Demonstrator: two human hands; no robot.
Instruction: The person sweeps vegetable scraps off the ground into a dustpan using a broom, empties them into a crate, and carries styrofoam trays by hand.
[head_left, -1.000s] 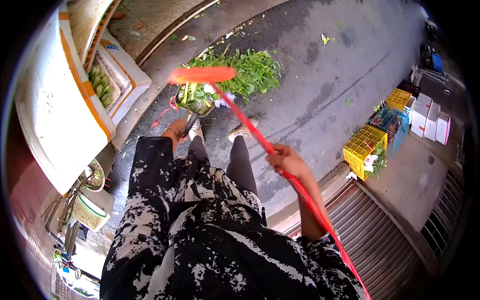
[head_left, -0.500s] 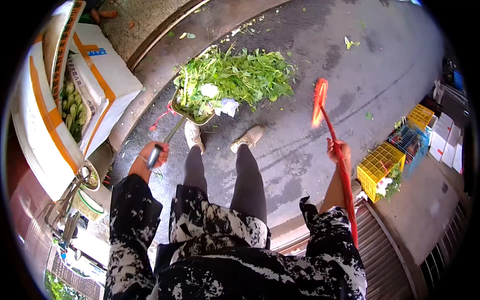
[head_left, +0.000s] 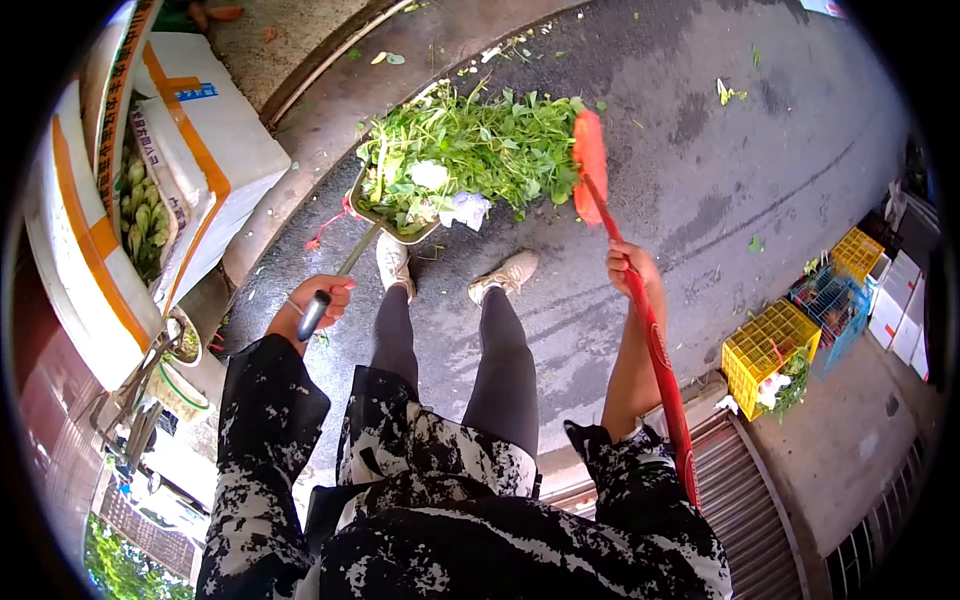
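Seen from above, we have the left hand (head_left: pixel 318 303) with its fingers wrapped around the handle of a long-handled dustpan (head_left: pixel 405 239) and the right hand (head_left: pixel 635 268) wrapped around the handle of a red broom (head_left: pixel 657 350). The dustpan lies on the asphalt road (head_left: pixel 700 140) just beyond the left shoe (head_left: pixel 394 265), its near rim exposed and its far part hidden by a heap of leafy greens (head_left: pixel 480 150). The heap spreads beyond and to the right of the pan, and the orange-red broom head (head_left: pixel 591 165) stands at its right edge; we cannot tell how firmly the bristles press on the leaves. We judge spillage the chief hazard: the heap is far broader than the pan, so a push from the right could carry leaves over the rim or past it toward the curb (head_left: pixel 310 150). Loose stems may tangle in the bristles and be dragged back out. A white clump (head_left: pixel 430 175) and a pale crumpled wrapper (head_left: pixel 467 210) sit at the heap's near edge and could stray toward the shoe if a stroke ran off line. Should the left hand let the handle tilt, the pan's hidden mouth might lift and leave a gap beneath. The red string (head_left: pixel 325 228) beside the pan could snag if the pan shifted.
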